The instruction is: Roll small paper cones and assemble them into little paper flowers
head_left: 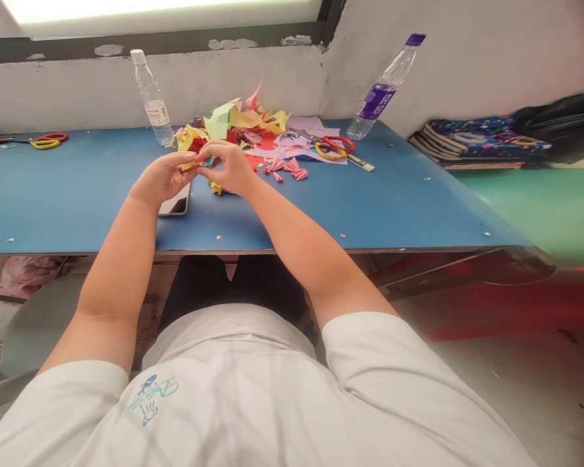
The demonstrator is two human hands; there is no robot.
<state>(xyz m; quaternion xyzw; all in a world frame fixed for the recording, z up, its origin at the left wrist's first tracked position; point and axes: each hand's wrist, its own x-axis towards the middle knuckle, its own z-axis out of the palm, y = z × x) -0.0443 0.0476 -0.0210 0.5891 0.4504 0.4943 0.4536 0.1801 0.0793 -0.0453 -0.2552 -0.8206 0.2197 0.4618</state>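
Note:
Both hands meet above the blue table (78, 194). My left hand (165, 176) and my right hand (230, 167) pinch a small yellow folded paper piece (191, 166) between their fingertips. Just behind them lies a heap of coloured paper scraps (243, 123). Several small pink folded paper pieces (288, 168) lie to the right of my right hand. A yellow folded bit (217, 188) lies under my right hand. A phone (176, 205) rests face up beneath my left wrist.
Red and yellow scissors (335, 146) lie on a pale purple sheet (305, 137). More scissors (48, 140) sit far left. Two clear bottles stand by the wall, one upright (152, 97), one leaning (382, 87). Stacked patterned items (472, 140) and a black bag (564, 120) lie right.

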